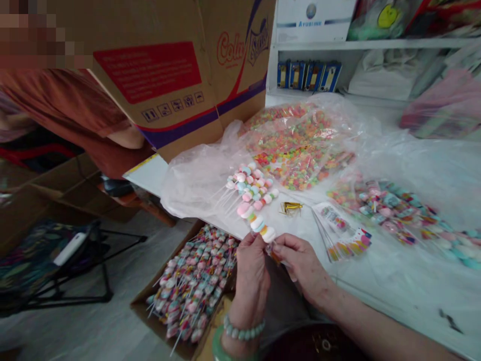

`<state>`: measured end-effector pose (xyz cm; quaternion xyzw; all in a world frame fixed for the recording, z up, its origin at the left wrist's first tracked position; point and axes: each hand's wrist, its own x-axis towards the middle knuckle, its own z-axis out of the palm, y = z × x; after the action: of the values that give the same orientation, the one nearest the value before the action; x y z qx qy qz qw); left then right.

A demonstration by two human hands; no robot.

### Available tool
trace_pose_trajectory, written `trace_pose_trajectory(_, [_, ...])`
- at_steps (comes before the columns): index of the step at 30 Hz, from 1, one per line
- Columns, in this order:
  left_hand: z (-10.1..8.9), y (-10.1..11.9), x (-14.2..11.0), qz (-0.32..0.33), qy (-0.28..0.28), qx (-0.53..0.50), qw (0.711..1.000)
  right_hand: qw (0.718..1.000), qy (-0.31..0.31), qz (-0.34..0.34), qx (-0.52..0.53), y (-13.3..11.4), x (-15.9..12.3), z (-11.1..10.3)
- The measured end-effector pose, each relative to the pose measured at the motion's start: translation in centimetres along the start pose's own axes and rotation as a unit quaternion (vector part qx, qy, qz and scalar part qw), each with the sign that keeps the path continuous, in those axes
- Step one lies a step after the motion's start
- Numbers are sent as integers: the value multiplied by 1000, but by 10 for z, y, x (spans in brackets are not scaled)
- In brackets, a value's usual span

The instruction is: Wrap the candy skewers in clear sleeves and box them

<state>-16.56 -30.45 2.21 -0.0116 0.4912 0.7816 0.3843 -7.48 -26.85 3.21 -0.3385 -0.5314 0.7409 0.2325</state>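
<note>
While left hand [251, 281] and right hand [300, 265] pinch candy skewer [262, 229] near table edge [221, 229], skewer-filled carton [150, 321] just below.

White shelves [356, 44], grey floor [124, 250], folding chair [56, 271]

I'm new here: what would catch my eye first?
The left hand and right hand at bottom centre, holding a pastel candy stick upright, stand out first. To their left, a cardboard box packed with candy sticks sits below the table; beyond them, a clear bag of bright multicoloured candy spreads across it.
</note>
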Motion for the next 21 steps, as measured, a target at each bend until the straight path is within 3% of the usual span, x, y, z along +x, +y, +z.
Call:
trace_pose_trajectory(3, [9, -6, -8, -46, -58, 12, 997, 998, 44, 16, 36, -1, 0, -11])
trace_pose_trajectory(6, [10, -6, -9, -89, -68, 34, 993, 998, 48, 11, 30, -6, 0, -27])
trace_pose_trajectory(9, [8, 4, 0, -87, 8, -24, 996, 995, 68, -36, -64, -11, -5, -44])
trace_pose_trajectory(13, [3, 24, 11, -116, 113, -120, 979, 957, 104, -152, -222, -10, -20, -65])
trace_pose_trajectory(21, [3, 36, 9, -90, 114, -187, 972, 885, 88, -270, -369, 8, -29, -71])
